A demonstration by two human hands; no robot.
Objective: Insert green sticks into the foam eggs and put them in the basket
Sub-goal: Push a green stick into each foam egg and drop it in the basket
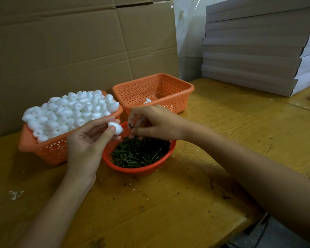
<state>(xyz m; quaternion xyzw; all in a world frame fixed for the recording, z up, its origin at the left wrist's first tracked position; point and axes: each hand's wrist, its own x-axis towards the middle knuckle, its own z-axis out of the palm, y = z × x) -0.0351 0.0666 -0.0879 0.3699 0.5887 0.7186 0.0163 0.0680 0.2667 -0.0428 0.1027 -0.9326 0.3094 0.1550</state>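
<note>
While the left hand (86, 140) pinches one foam egg (115, 128) between thumb and curled fingers, the right hand (150, 122) nips a green stick (130, 126) just beside it, likely lining up the push. Under both hands sits the stick bowl (138, 170). Behind the right fingers waits the nearly bare basket (177, 102), and heaped eggs (70, 110) lie beyond the left fingers, handy.

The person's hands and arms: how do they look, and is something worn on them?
The left hand and the right hand are bare: no gloves and no rings can be seen. The left forearm and the right forearm are bare too, with no watch, bracelet or sleeve in view up to the picture's edge. No markings show on them.
</note>
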